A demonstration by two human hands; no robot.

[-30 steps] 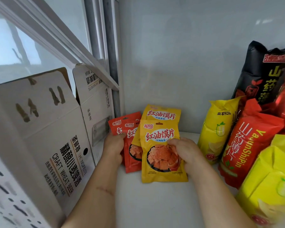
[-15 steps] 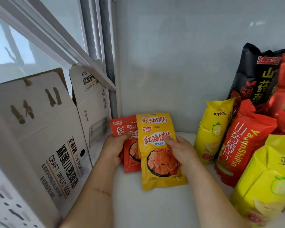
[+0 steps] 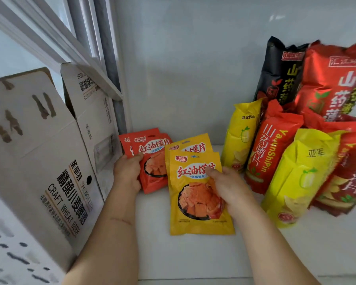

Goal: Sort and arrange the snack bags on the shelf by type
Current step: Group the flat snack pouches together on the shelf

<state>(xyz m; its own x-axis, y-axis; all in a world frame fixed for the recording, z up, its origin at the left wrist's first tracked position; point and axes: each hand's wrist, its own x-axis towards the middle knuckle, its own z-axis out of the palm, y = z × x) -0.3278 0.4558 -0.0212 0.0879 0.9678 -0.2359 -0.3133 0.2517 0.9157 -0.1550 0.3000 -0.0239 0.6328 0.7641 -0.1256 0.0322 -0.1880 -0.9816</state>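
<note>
Snack bags held in both hands on the white shelf (image 3: 193,254).

The right hand (image 3: 228,188) gripped the front yellow pouch (image 3: 197,202), thumb pressed on its printed face and fingers behind it, with the pouch's lower edge on the shelf; a second yellow pouch (image 3: 188,144) stood just behind, overlapped by the first. The left hand (image 3: 126,173) clasped the left edge of the red pouches (image 3: 154,159), two of them stacked, thumb on the front one. These stood just left of the yellow pair, beside a cardboard box (image 3: 49,161). To the right, near the right hand, leaned tall yellow chip bags (image 3: 240,136), red chip bags (image 3: 269,153) and a black chip bag (image 3: 280,70) against the back wall.
</note>
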